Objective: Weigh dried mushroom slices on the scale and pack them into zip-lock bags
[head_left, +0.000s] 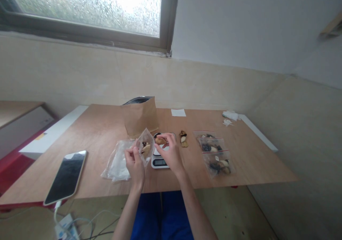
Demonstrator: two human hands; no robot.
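My left hand (135, 167) pinches the side of a small clear plastic bag (150, 136), whose mouth is spread wide. Dark and tan dried pieces (146, 149) lie inside it. My right hand (171, 152) is at the bag's right, its thumb and fingers closed around a brown dried piece (159, 140), perhaps a mushroom. Beneath both hands sits a white digital kitchen scale (154, 163), its platform partly hidden. Just right of the scale is a short row of dried pieces (183, 139). Left of the bag, a stack of clear bags (117, 165) lies flat.
An opened brown paper pouch (140, 119) stands behind the scale. Several filled zip bags (216, 161) overlap at right. A phone (66, 176) with a charging cable lies at left. A white paper (178, 113) and crumpled white scraps (230, 116) are near the wall.
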